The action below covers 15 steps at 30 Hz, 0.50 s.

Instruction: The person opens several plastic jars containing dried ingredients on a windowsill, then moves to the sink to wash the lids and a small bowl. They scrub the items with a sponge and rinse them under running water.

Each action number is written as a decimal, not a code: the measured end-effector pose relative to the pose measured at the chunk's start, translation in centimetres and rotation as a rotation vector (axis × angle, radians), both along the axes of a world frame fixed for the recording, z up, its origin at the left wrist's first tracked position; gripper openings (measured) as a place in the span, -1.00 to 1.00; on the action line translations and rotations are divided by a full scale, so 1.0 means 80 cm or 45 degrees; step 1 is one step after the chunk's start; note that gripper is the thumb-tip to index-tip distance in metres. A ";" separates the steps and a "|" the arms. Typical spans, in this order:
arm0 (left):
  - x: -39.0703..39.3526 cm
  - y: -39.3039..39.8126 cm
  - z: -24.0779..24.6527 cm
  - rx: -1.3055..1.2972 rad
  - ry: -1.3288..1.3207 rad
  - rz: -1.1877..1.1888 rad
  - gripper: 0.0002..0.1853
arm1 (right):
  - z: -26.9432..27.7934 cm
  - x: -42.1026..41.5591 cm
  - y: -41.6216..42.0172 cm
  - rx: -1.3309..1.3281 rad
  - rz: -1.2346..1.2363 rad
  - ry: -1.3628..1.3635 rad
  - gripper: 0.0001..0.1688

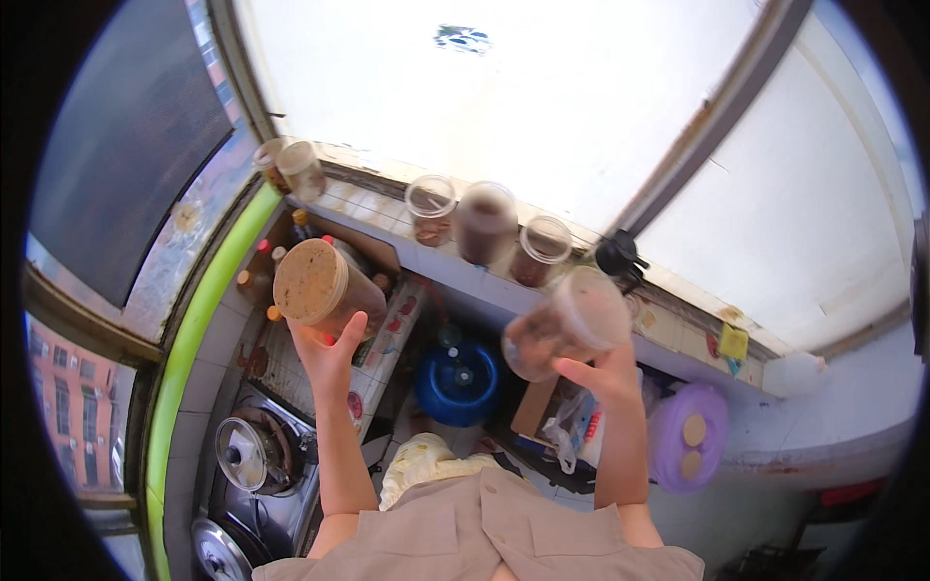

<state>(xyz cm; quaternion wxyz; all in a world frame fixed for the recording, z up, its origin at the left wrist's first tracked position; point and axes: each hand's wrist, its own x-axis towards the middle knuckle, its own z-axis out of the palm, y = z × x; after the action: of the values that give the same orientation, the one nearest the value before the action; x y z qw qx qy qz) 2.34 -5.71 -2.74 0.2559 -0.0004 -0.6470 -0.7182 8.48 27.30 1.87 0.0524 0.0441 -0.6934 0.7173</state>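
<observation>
My left hand (325, 363) is wrapped around a clear jar (361, 299) with an orange-brown, speckled lid, held tilted above the tiled counter. A second clear plastic jar (541, 335) is in my right hand (616, 378); brownish pieces show inside, and its pale round end faces up and right. This jar is slightly blurred. Just beyond the hands, along the window sill (363, 200), stand a jar (431, 218), a dark-filled jar (485, 225) and another jar (538, 254). Two more jars (301, 173) stand close together in the left corner of the sill.
Several bottles (254, 285) crowd the counter corner behind the left jar. At lower left is a gas stove with a glass-lidded pot (243, 454). A large blue water bottle (458, 385), a cardboard box (534, 410) and a purple plastic container (690, 436) are lower down.
</observation>
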 end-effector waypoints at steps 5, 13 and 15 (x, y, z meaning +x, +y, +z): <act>0.017 -0.048 -0.005 -0.079 -0.043 0.199 -0.10 | -0.024 -0.104 -0.118 0.188 0.214 0.096 -0.02; 0.044 -0.099 -0.018 0.071 -0.184 0.308 -0.09 | -0.085 -0.291 -0.295 0.417 0.071 0.358 -0.05; 0.047 -0.112 -0.032 0.081 -0.241 0.337 -0.07 | -0.097 -0.326 -0.322 0.558 -0.050 0.400 -0.07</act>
<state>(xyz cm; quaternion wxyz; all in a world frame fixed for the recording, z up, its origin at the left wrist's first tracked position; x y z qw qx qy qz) 6.08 -14.64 -5.30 0.2860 0.1607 -0.6396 -0.6952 -17.56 1.53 -5.90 0.1624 0.1519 -0.8161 0.5333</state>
